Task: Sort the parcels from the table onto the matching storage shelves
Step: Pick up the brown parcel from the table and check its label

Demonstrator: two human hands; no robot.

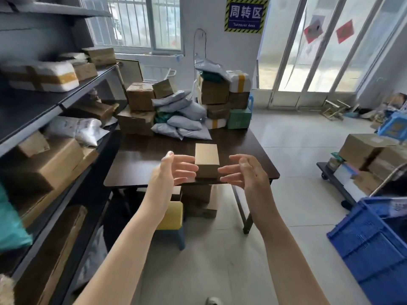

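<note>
- At the near edge of a dark wooden table (141, 157), a small plain cardboard box (206, 158) sits alone, apart from the heaped parcels (182, 111).
- Left hand (170, 172) and right hand (244, 172) flank it, fingers spread, gripping nothing.
- Judged light and rigid; its two side faces look best to take.
</note>
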